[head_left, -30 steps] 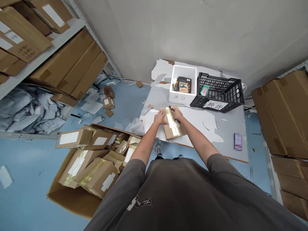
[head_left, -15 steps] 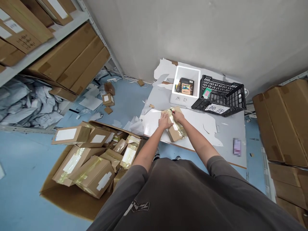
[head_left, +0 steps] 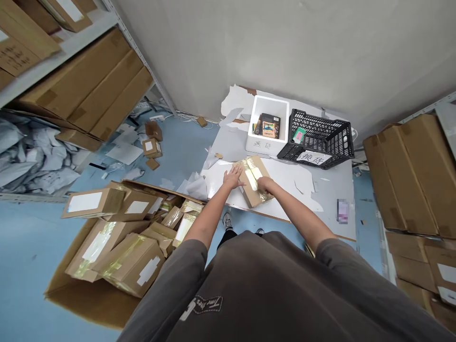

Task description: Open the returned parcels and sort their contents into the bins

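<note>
A taped cardboard box (head_left: pixel 252 194) lies at a slant near the front edge of the white-covered table (head_left: pixel 228 187). Clear yellowish tape and a white label run over its top. My left hand (head_left: pixel 233 176) rests on the box's left side, fingers spread flat. My right hand (head_left: pixel 266 185) is closed in a fist low on the taped part, at the box's right side. It hides what it grips; a small red-and-black tool showed in it a moment earlier.
Behind the box stand a white foam box (head_left: pixel 252 142) holding dark packages and a black plastic crate (head_left: pixel 351 142) with a green-and-pink item inside. A large carton (head_left: pixel 67 275) of taped boxes is on the left. Shelves flank both sides. A blurred purple item (head_left: pixel 342 211) lies at right.
My right hand has moved along the tape toward the box's near edge, and the tool in it is now hidden. My left hand stays on the box. The view has shifted slightly.
</note>
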`<state>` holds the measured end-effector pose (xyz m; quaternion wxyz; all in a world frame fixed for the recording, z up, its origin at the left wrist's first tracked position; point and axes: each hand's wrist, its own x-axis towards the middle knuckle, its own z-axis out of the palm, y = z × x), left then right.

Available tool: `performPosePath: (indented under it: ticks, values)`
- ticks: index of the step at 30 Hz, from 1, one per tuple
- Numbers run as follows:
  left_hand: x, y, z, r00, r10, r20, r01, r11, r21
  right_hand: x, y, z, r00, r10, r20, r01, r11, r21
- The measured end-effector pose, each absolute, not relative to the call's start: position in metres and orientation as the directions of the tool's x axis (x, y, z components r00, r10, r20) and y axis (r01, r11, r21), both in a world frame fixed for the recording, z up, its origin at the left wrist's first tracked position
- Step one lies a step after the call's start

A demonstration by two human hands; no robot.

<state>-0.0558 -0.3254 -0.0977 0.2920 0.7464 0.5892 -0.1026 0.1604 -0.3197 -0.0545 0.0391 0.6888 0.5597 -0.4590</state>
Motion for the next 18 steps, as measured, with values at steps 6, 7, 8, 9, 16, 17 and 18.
performPosePath:
  ticks: [6, 7, 8, 9, 16, 17, 18]
  values:
    - [-0.055, -0.318, -0.106, 0.268, 0.822, -0.502, 0.945, -0.122, 0.305, 0.220, -0.423, -0.066, 0.105, 0.711, -0.695, 0.824, -0.453, -0.339]
    - [-0.054, -0.317, -0.107, 0.262, 0.821, -0.507, 0.947, -0.119, 0.298, 0.224, -0.432, -0.066, 0.102, 0.712, -0.695, 0.823, -0.452, -0.343]
    - [-0.053, -0.315, -0.108, 0.258, 0.818, -0.514, 0.950, -0.117, 0.290, 0.226, -0.438, -0.065, 0.093, 0.713, -0.695, 0.822, -0.449, -0.351]
    - [-0.052, -0.314, -0.107, 0.254, 0.818, -0.516, 0.952, -0.116, 0.284, 0.228, -0.441, -0.064, 0.087, 0.715, -0.694, 0.819, -0.448, -0.358]
    - [-0.047, -0.323, -0.084, 0.256, 0.858, -0.446, 0.952, -0.145, 0.269, 0.278, -0.439, -0.036, -0.031, 0.704, -0.709, 0.770, -0.436, -0.466]
    - [-0.044, -0.327, -0.081, 0.299, 0.862, -0.410, 0.939, -0.190, 0.285, 0.284, -0.437, -0.035, -0.019, 0.739, -0.673, 0.771, -0.418, -0.480]
    - [-0.039, -0.331, -0.078, 0.358, 0.854, -0.377, 0.918, -0.250, 0.307, 0.288, -0.434, -0.036, 0.020, 0.771, -0.636, 0.781, -0.410, -0.472]
